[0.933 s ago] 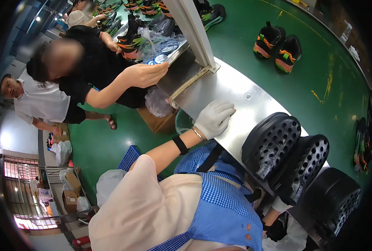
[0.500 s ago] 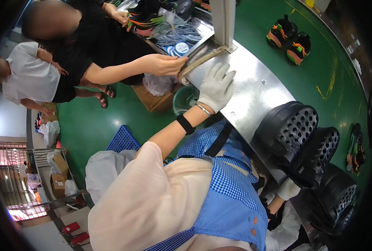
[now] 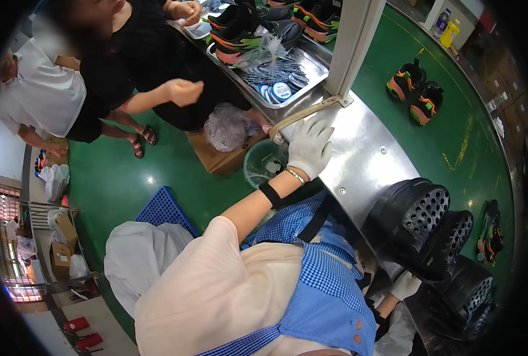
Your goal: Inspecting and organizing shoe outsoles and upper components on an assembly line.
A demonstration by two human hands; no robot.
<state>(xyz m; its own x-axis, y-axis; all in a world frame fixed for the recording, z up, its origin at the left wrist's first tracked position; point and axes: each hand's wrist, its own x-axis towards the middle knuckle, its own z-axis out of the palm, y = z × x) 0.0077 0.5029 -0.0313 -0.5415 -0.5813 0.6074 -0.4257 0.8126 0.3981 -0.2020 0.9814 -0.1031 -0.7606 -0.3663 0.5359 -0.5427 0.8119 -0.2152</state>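
My left hand (image 3: 310,148), in a white glove, lies with fingers stretched out on the metal bench (image 3: 368,169). Its fingertips are beside a pale strap (image 3: 302,115) that runs along the bench end to a bracket on a white post. Nothing shows in this hand. My right hand (image 3: 405,286), gloved too, is low at the bench's near side; its fingers are hidden behind black shoe-shaped pieces with round holes (image 3: 421,216). More such black pieces (image 3: 468,291) stand beside it.
Beyond the post, a metal tray (image 3: 317,62) holds sneakers (image 3: 231,35), thin strips and round blue-white labels. A co-worker's hand (image 3: 185,93) is left of it. Below sit a cardboard box (image 3: 216,157), a green bin (image 3: 253,160) and a blue crate (image 3: 168,207). Sneakers (image 3: 415,89) lie far right.
The co-worker's hand has drawn back leftward from the strap. My left hand stays on the bench, its fingers now less spread. The whole view has shifted slightly.
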